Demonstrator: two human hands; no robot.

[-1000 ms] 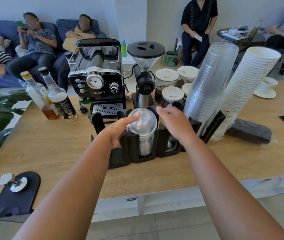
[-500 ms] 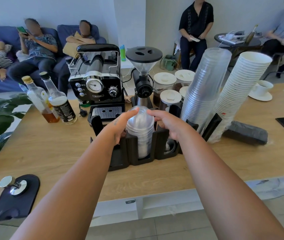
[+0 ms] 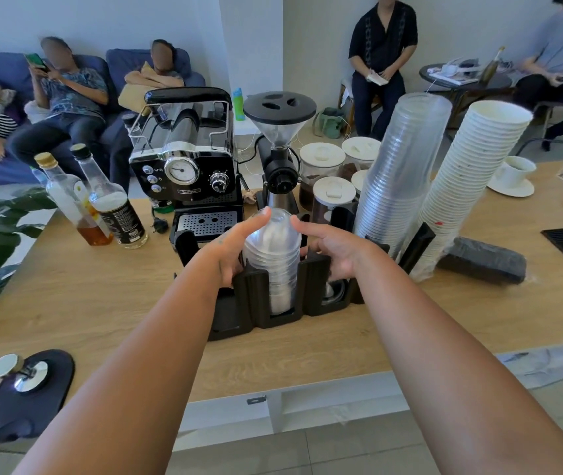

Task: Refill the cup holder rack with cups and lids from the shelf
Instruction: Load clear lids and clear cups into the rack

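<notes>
At the wooden counter (image 3: 101,296), just in front of the espresso machine (image 3: 187,159), the person had both hands at the black cup holder rack (image 3: 310,289). The stack of clear dome lids (image 3: 273,255) stood upright in the rack's middle compartment, its top dome well above the walls. 1 second earlier the right hand (image 3: 338,252) had been over the top of the stack. Now it had dropped to the stack's right side, fingers loosely spread and forefinger reaching toward the top dome. The left hand (image 3: 228,258) lay along the left side, forefinger straight against the lids; how its other fingers lay I could not tell. Neither hand looked to be gripping. To me that meant the lids were seated and only being steadied, so this compartment looked done. The 2 tall stacks, clear cups (image 3: 400,173) and paper cups (image 3: 472,180), leaned at the rack's right end.
</notes>
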